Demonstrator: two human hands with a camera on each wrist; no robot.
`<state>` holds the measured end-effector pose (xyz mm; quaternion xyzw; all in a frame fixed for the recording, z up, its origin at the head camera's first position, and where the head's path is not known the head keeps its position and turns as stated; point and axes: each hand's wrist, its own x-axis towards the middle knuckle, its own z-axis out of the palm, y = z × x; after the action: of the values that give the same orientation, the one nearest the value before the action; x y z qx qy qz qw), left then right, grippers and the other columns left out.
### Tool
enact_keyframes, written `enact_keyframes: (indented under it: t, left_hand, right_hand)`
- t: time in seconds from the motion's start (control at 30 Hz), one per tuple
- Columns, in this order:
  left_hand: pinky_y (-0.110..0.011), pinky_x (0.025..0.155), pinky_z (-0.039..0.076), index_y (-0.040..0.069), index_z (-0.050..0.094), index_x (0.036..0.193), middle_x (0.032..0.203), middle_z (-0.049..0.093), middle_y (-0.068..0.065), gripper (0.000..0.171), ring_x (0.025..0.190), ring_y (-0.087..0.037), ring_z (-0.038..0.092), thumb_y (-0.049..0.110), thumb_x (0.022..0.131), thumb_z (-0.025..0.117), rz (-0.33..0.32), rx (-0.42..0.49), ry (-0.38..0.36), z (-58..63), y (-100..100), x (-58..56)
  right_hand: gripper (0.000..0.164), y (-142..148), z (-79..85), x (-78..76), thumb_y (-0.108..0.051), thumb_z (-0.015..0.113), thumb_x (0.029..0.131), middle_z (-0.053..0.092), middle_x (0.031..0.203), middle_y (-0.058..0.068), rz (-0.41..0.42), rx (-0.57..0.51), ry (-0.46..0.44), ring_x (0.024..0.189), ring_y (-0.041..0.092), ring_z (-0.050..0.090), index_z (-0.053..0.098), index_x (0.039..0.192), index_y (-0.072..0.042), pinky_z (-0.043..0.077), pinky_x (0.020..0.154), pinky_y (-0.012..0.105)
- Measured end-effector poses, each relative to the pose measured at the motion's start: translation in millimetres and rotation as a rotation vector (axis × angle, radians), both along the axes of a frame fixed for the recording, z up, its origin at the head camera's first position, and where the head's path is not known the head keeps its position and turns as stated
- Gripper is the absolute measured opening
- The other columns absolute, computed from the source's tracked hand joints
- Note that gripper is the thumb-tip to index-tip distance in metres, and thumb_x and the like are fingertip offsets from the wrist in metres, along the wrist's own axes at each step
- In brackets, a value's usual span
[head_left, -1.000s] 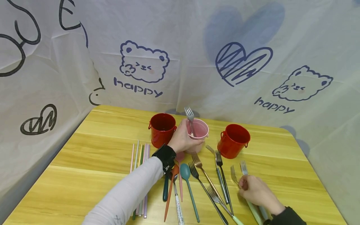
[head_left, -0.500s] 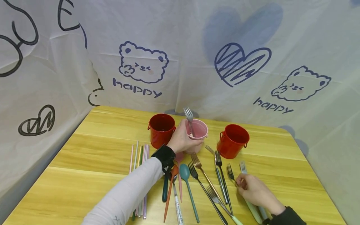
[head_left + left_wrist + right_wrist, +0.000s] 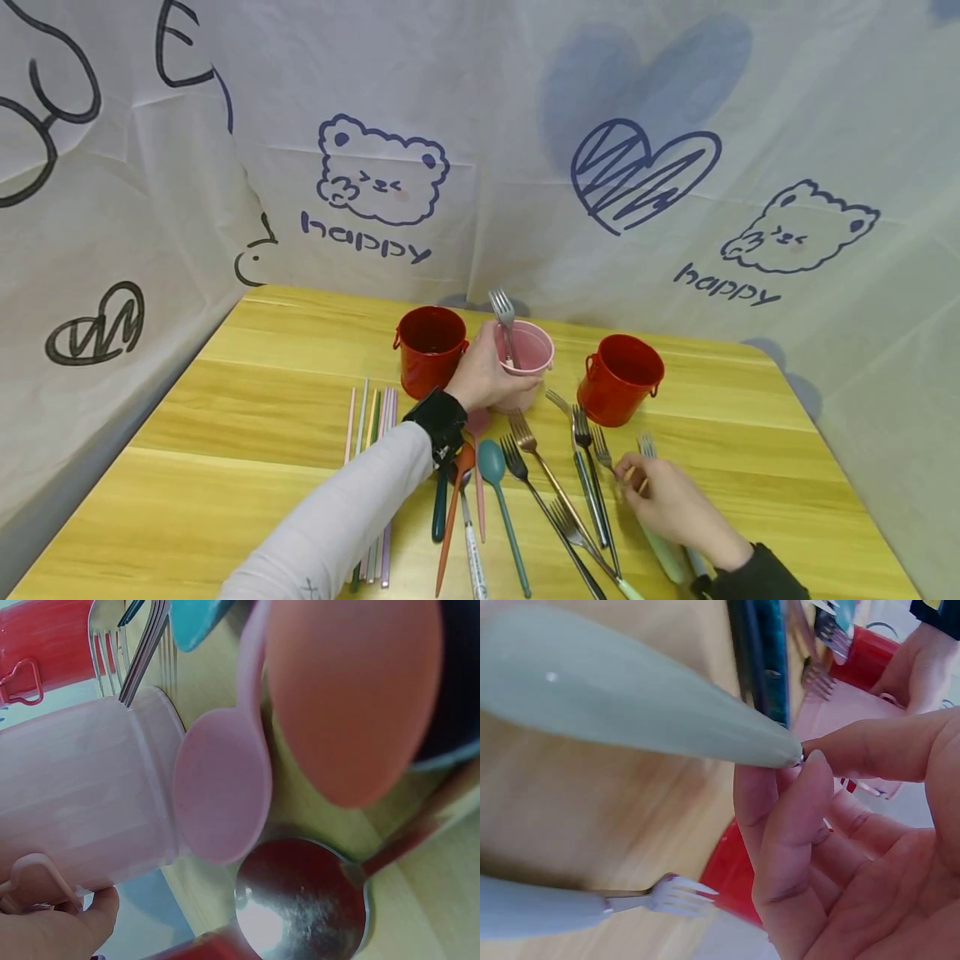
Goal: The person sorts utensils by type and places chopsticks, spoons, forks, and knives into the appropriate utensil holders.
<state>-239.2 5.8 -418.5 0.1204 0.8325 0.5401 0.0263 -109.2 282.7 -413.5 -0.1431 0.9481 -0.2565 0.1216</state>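
My left hand (image 3: 483,375) grips the pink pail (image 3: 534,354) at its side, between the two red pails. A fork (image 3: 503,308) stands in the pink pail, tines up. At the right, my right hand (image 3: 675,504) pinches a fork (image 3: 602,447) at the neck, where its pale green handle (image 3: 645,697) begins. That fork's tines point away from me, beside a dark fork (image 3: 582,429). A fork with a pale blue-grey handle (image 3: 544,907) lies on the right of the hand.
Red pails stand left (image 3: 432,354) and right (image 3: 618,379) of the pink one. Several spoons, among them a teal spoon (image 3: 492,462) and an orange spoon (image 3: 456,500), lie before it with more forks. Thin coloured sticks (image 3: 375,442) lie at the left.
My right hand has moved slightly left, and the tines of the fork it pinches have swung left toward the dark fork. My left hand stays on the pink pail.
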Motion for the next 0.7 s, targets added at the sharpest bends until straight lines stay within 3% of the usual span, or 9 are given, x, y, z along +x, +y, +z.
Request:
enact_keyframes:
  t: [0.47,0.7]
  left_hand:
    - [-0.045,0.108,0.051,0.015,0.034,0.144,0.140,0.054,-0.010,0.090,0.126,-0.026,0.059,0.026,0.075,0.090,0.005,0.004,-0.021,0.8,0,1.7]
    - [-0.045,0.109,0.050,0.015,0.034,0.144,0.140,0.054,-0.010,0.089,0.126,-0.026,0.059,0.026,0.075,0.090,0.010,-0.001,-0.013,2.5,0,2.2]
  right_hand:
    - [0.012,-30,22.6,-18.5,-0.001,0.064,0.092,0.069,0.077,0.004,-0.025,-0.061,0.169,0.065,0.004,0.059,0.068,0.103,-0.003,0.049,0.058,0.020]
    - [0.012,-50,26.9,-28.4,-0.004,0.068,0.091,0.065,0.078,-0.001,-0.073,-0.130,0.293,0.069,0.006,0.059,0.069,0.103,-0.004,0.048,0.062,0.021]
